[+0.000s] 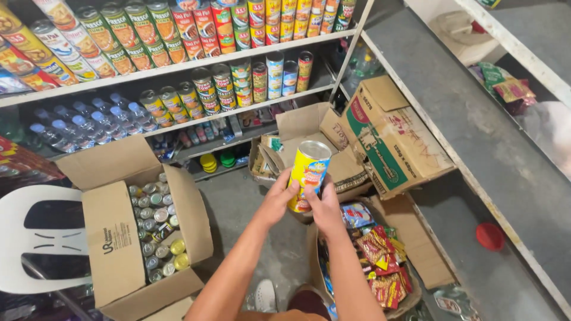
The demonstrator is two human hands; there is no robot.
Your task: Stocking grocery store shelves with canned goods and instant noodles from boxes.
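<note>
Yellow can (pixel 308 176) — likely stiff, fairly heavy and smooth, best gripped round its middle — sits upright above the open boxes, left hand (pixel 278 199) and right hand (pixel 325 208) clasped around its lower half.

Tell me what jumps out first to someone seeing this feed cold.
A yellow can held up at centre frame between the left hand and right hand. At lower left, an open cardboard box packed with cans, top ends showing. Across the top, shelves lined with rows of colourful cans, with water bottles lying below.
</note>
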